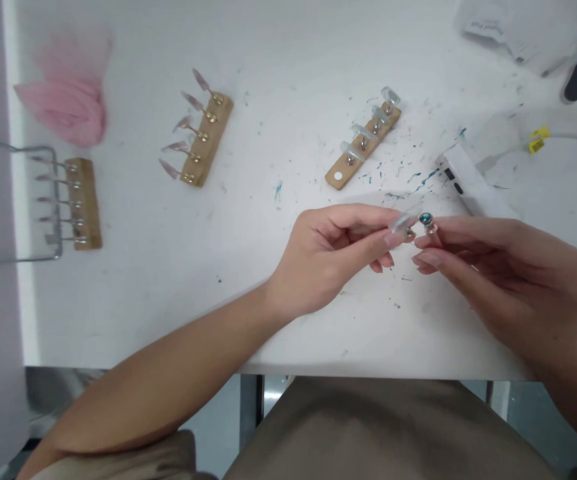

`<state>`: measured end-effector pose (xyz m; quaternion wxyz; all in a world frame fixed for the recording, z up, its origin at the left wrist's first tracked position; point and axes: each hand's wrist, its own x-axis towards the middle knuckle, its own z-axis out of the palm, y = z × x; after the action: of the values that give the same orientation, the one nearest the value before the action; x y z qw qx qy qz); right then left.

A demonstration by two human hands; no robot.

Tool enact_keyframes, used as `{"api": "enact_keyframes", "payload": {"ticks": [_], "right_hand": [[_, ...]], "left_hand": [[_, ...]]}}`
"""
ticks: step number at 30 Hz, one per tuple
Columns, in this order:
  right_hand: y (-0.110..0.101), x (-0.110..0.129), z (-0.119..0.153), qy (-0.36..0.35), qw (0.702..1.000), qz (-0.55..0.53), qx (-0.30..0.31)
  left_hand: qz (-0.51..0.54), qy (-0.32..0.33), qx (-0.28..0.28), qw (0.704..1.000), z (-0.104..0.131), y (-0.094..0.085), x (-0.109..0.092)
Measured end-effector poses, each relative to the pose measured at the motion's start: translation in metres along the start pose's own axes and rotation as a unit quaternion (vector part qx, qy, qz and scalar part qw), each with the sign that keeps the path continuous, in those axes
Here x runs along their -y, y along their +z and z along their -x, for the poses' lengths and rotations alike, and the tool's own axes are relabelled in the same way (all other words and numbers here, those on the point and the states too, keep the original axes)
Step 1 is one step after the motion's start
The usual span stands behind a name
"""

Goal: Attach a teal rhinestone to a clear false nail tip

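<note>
My left hand [328,257] pinches a clear nail tip [403,220] on its small metal stand, thumb and forefinger closed narrow around it, right of the frame's centre. My right hand [498,273] meets it from the right, fingers closed on a little peg [427,222] with a teal-painted head. The 2 pieces sit just beside each other, nearly touching, low over the white table [288,293].

The tip looks feather-light, thin and glossy, so I judge it slippery and easy to flick away or crack if squeezed flat. The best hold seems to be on the metal base under it, not on the clear plastic (fingerprints and smears would show there). The peg is stiff and tiny; a pinch on its stem suits it, keeping off the painted head, which may be wet.

Above centre lies a wooden holder [363,143] with 4 clear tips. To the left, a second holder [203,137] carries 5 pinkish tips, and a third holder [84,203] sits at the far left edge. A pink cloth [71,100] lies upper left. Teal specks dot the table.
</note>
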<state>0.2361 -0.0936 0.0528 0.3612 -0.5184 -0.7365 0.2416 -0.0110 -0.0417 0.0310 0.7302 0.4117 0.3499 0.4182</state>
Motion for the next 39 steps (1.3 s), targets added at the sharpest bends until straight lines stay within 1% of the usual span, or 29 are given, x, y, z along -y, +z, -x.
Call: {"api": "enact_keyframes", "payload": {"ticks": [6, 14, 19, 25, 27, 34, 36, 39], "right_hand": [[0.0024, -0.0025, 0.0001, 0.002, 1.0, -0.023, -0.012], [-0.0004, 0.0007, 0.0016, 0.012, 0.999, -0.033, -0.005], [0.0, 0.0039, 0.0025, 0.022, 1.0, -0.003, 0.003], [-0.0017, 0.0, 0.0029, -0.017, 0.999, -0.011, 0.028], [-0.0021, -0.0006, 0.0017, -0.029, 0.999, -0.011, 0.036], [-0.0026, 0.0031, -0.0042, -0.074, 0.996, 0.02, 0.048], [-0.0027, 0.0027, -0.0038, -0.067, 0.997, 0.023, 0.043], [-0.002, 0.0012, -0.0016, -0.038, 0.999, 0.015, 0.03]], "left_hand": [[0.008, 0.013, 0.008, 1.0, 0.0003, 0.0008, 0.0], [-0.019, -0.002, -0.001, 1.0, 0.0011, -0.001, 0.0005], [-0.011, -0.006, -0.001, 1.0, -0.0005, -0.0004, -0.0011], [0.026, 0.006, 0.016, 1.0, -0.0013, -0.0002, -0.0015], [0.019, 0.012, 0.016, 1.0, -0.0016, -0.0002, -0.0015], [-0.01, 0.003, 0.005, 1.0, -0.0019, 0.0001, -0.0021], [-0.018, 0.003, 0.001, 1.0, -0.0016, 0.0002, -0.0023], [-0.014, 0.005, -0.003, 1.0, -0.0011, 0.0001, -0.0025]]}}
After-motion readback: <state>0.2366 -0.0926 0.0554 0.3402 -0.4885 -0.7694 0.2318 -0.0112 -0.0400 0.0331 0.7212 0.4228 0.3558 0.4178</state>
